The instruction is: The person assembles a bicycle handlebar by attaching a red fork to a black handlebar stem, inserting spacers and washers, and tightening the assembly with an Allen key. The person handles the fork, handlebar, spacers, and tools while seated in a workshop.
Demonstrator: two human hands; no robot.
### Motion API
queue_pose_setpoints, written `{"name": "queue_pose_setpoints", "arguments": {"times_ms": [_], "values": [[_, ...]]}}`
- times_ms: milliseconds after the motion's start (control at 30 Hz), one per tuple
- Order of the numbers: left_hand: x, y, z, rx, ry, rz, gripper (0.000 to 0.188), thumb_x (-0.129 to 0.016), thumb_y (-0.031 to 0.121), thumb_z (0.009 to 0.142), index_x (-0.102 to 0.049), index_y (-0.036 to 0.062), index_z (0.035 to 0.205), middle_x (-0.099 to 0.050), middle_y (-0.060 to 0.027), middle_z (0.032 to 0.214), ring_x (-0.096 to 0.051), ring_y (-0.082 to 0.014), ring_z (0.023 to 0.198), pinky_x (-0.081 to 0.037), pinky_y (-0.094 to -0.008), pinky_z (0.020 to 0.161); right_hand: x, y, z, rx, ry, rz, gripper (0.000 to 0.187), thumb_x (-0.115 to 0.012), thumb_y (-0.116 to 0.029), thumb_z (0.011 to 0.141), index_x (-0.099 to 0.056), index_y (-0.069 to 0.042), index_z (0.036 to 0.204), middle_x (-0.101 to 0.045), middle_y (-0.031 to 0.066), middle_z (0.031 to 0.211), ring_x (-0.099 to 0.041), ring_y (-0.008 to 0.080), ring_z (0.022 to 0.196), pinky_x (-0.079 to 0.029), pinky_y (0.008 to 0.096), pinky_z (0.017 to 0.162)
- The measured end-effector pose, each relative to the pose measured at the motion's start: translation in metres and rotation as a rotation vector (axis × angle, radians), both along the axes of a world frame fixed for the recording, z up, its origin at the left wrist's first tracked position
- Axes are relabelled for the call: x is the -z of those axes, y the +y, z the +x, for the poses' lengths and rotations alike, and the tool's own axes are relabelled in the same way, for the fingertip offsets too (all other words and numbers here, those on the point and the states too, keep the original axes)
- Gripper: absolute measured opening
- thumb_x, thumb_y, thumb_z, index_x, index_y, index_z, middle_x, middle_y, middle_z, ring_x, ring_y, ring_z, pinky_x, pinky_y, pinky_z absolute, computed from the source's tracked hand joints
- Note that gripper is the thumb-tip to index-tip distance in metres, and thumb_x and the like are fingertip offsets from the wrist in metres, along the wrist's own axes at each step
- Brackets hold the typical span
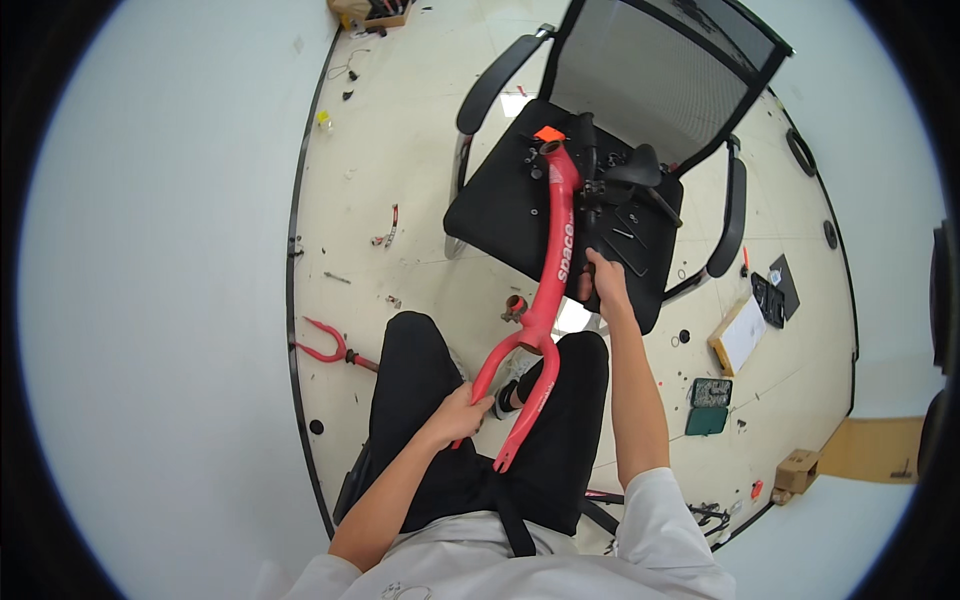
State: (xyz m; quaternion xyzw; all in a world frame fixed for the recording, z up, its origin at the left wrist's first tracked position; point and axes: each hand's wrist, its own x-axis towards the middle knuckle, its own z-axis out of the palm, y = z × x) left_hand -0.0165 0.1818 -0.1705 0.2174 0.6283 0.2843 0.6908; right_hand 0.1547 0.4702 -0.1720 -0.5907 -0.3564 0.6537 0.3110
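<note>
A red bicycle frame [549, 290] lies from the black chair seat toward my lap, its forked rear end over my thighs. My left hand [466, 414] is closed round one arm of that fork. Along the right side of the frame's tube, a black handlebar [590, 225] rests on the seat. My right hand [603, 280] is curled at the near end of the handlebar and appears to grip it; its fingers are partly hidden. A black bicycle saddle [636, 168] sits beyond, next to the handlebar. Hex keys [627, 258] and small metal parts lie about the seat.
The black mesh office chair [480, 90] stands in front of me. On the floor at left lie a red fork [325, 350] and small parts. At right are an open green case [708, 408], a yellow-edged box [738, 335], and a cardboard box [797, 470].
</note>
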Motion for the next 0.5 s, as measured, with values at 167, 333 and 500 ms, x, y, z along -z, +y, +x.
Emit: {"name": "queue_pose_setpoints", "arguments": {"times_ms": [167,333,500], "values": [[0.017,-0.001,0.001,0.010,0.013,0.044,0.019,-0.056,0.020,0.098,-0.049,0.0030,0.098,-0.048,-0.0006,0.068,-0.045,-0.0088,0.049,-0.038,-0.0276,0.045,0.024,0.026,-0.001,-0.012,-0.215,0.042,0.027,-0.066,-0.024,0.089,-0.053,-0.003,0.077,-0.050,0.0051,0.061,-0.049,0.0157,0.046,-0.041,0.0306,0.040],[0.076,0.011,0.015,0.070,-0.105,0.146,0.022,-0.055,0.023,0.096,-0.055,0.0016,0.100,-0.049,-0.0011,0.061,-0.047,-0.0116,0.046,-0.039,-0.0301,0.041,0.045,0.028,0.036,-0.122,-0.672,0.629,0.043,-0.069,-0.026,0.087,-0.062,0.007,0.113,-0.066,0.0164,0.094,-0.063,0.0276,0.089,-0.049,0.0370,0.086],[0.076,0.025,0.010,0.093,0.128,0.232,0.030,-0.058,0.023,0.094,-0.052,-0.0062,0.098,-0.063,-0.0191,0.072,-0.065,-0.0317,0.066,-0.049,-0.0425,0.058,-0.013,-0.074,-0.021,-0.418,-0.752,0.823,0.047,-0.069,-0.028,0.088,-0.058,0.009,0.115,-0.064,0.0218,0.109,-0.060,0.0315,0.103,-0.045,0.0386,0.093]]}}
